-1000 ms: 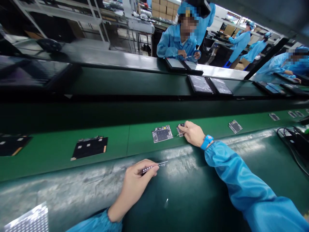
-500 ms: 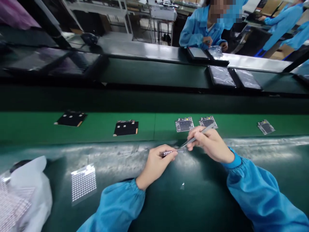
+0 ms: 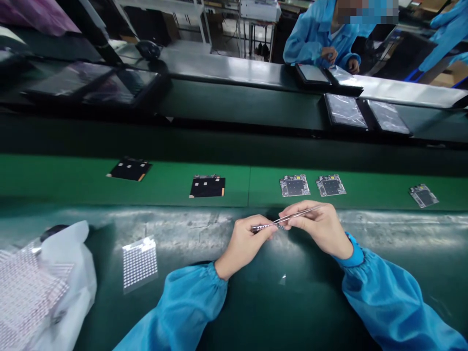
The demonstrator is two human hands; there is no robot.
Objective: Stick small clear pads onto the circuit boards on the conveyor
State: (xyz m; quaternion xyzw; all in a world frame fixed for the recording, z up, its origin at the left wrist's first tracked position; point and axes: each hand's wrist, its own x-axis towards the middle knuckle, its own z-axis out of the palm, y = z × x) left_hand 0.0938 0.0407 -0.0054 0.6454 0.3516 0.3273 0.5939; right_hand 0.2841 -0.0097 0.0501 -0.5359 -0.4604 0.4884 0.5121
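My left hand [image 3: 243,245] pinches a narrow strip of small dotted pads [image 3: 262,227] above the dark green mat [image 3: 292,302]. My right hand [image 3: 318,225] holds steel tweezers [image 3: 298,216], with their tips at the strip, close to my left fingers. Just beyond my hands, two bare circuit boards [image 3: 294,185] lie on the green conveyor belt [image 3: 234,187]. A second board [image 3: 331,185] sits to the right of the first. Nearer the left, a board covered by a black sheet [image 3: 207,186] lies on the belt.
A dotted pad sheet [image 3: 139,263] lies on the mat, beside a white plastic bag [image 3: 73,287] holding more sheets. Across the line, a co-worker [image 3: 321,44] in a blue smock works at film-covered panels [image 3: 345,110]. More boards lie along the belt.
My right hand has left the board on the belt and come over to the strip in my left hand. The tweezers now reach the strip, and both hands sit closer together.
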